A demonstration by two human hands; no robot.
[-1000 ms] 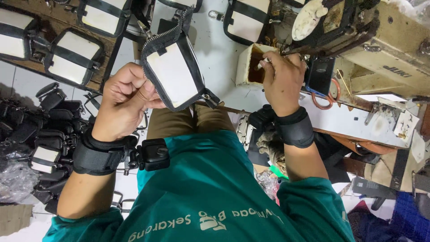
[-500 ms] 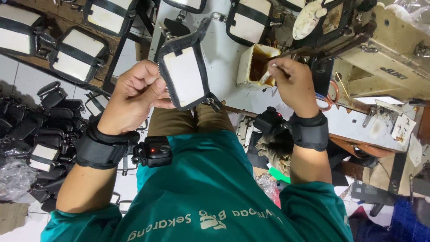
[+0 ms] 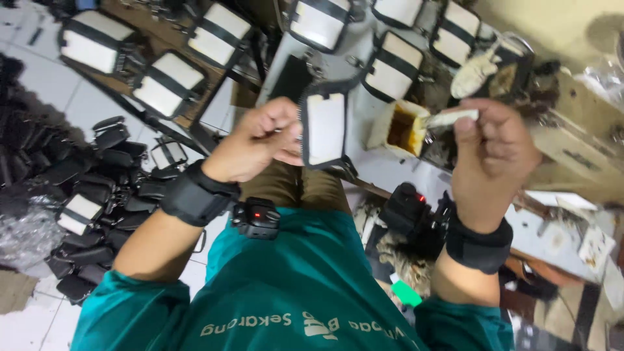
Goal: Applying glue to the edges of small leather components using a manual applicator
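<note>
Head view: my left hand [image 3: 257, 140] is closed on the edge of a black-framed white panel piece [image 3: 324, 127], holding it upright just left of the small glue tub [image 3: 398, 127]. That tub holds brown glue. My right hand [image 3: 495, 153] is clenched around a brush [image 3: 455, 117] whose tip lies at the tub's right rim. More finished panel pieces [image 3: 156, 91] lie up and left of the tub, on the wooden bench [image 3: 130, 19].
</note>
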